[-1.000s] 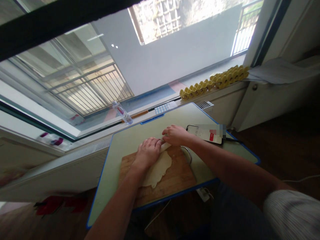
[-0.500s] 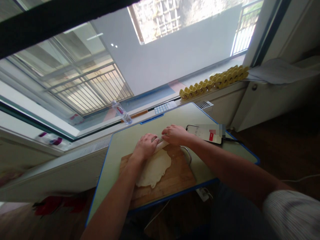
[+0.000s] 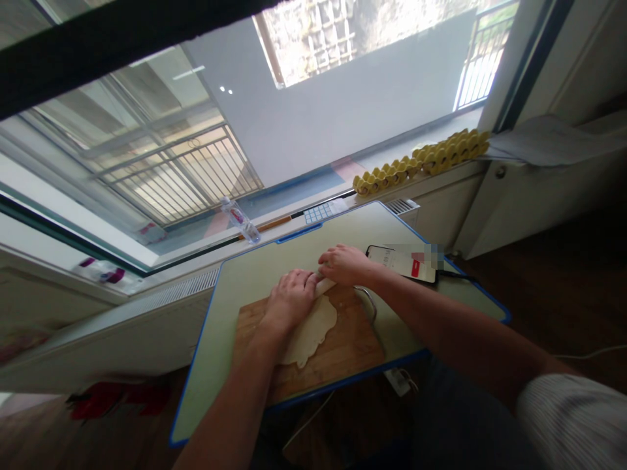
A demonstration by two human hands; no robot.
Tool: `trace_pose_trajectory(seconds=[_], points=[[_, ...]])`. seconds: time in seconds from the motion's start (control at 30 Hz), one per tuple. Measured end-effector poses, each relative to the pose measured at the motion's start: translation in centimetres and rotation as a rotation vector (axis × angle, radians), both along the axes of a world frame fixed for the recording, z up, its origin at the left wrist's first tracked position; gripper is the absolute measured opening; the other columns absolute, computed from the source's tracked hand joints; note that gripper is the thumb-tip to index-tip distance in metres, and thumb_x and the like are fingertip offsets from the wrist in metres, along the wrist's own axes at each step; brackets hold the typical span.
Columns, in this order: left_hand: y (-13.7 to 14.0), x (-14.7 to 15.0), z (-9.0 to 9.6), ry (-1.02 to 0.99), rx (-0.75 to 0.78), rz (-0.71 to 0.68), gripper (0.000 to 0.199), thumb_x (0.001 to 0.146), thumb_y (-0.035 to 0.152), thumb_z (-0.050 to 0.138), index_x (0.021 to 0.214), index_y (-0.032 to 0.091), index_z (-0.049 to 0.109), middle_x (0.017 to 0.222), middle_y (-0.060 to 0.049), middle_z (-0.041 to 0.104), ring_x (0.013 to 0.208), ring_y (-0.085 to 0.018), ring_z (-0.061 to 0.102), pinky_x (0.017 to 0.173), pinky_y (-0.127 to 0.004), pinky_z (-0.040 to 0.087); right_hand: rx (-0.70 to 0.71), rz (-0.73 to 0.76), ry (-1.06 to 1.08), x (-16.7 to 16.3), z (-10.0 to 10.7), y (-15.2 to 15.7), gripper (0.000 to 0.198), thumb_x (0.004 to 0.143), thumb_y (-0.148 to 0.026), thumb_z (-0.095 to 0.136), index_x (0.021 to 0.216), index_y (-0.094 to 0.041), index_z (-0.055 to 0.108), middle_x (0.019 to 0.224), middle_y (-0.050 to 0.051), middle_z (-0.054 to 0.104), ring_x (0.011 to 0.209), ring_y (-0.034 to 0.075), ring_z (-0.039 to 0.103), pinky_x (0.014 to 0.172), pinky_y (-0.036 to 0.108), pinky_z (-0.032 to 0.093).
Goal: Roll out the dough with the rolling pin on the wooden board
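A thin, uneven sheet of pale dough (image 3: 313,329) lies flat on a wooden cutting board (image 3: 343,352). At the dough's far edge is a pale rolling pin (image 3: 324,286), mostly covered by my hands; I cannot tell whether dough is wrapped around it. My left hand (image 3: 292,294) is closed over its left part, the wrist above the dough. My right hand (image 3: 341,263) curls its fingers round the other end, close beside the left. The board's curved metal handle (image 3: 369,303) shows below my right wrist.
The board rests on a pale green table (image 3: 255,277) with blue edging. A lit phone (image 3: 401,262) with a cable lies right of my right hand. Along the windowsill are a plastic bottle (image 3: 242,222) and yellow egg trays (image 3: 421,163). A radiator (image 3: 181,290) stands left of the table.
My left hand has shifted slightly right, towards my right hand, and now covers more of the pin and dough. The right hand has hardly moved.
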State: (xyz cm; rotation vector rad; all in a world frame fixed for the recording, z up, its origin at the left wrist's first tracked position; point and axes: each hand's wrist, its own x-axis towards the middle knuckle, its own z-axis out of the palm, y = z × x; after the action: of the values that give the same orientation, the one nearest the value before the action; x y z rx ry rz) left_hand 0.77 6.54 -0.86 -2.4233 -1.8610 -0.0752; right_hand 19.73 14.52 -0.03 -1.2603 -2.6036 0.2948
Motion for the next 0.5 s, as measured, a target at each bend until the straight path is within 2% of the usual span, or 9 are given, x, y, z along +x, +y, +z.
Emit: trace_pose_trajectory(seconds=[0.23,0.5], points=[[-0.7,0.6,0.2,-0.01,0.021,0.016,0.033,0.108,0.032,0.045,0.132,0.027,0.068,0.135,-0.012,0.069,0.129,-0.028,0.061,0.113,-0.047,0.048,-0.003,0.001,0.027,0.0,-0.3,0.2,0.036,0.1,-0.038,0.054,0.122,-0.024,0.079,0.128,0.009,0.077,0.124,0.026,0.067,0.107,0.033,0.046],[0.9,-0.9,-0.6,-0.008,0.032,-0.057,0.032,0.107,0.032,0.047,0.133,0.029,0.066,0.135,-0.009,0.069,0.13,-0.025,0.059,0.115,-0.046,0.046,-0.003,-0.006,0.007,0.0,0.0,0.1,0.038,0.101,-0.041,0.053,0.125,-0.026,0.078,0.128,0.009,0.077,0.124,0.025,0.068,0.106,0.033,0.047]])
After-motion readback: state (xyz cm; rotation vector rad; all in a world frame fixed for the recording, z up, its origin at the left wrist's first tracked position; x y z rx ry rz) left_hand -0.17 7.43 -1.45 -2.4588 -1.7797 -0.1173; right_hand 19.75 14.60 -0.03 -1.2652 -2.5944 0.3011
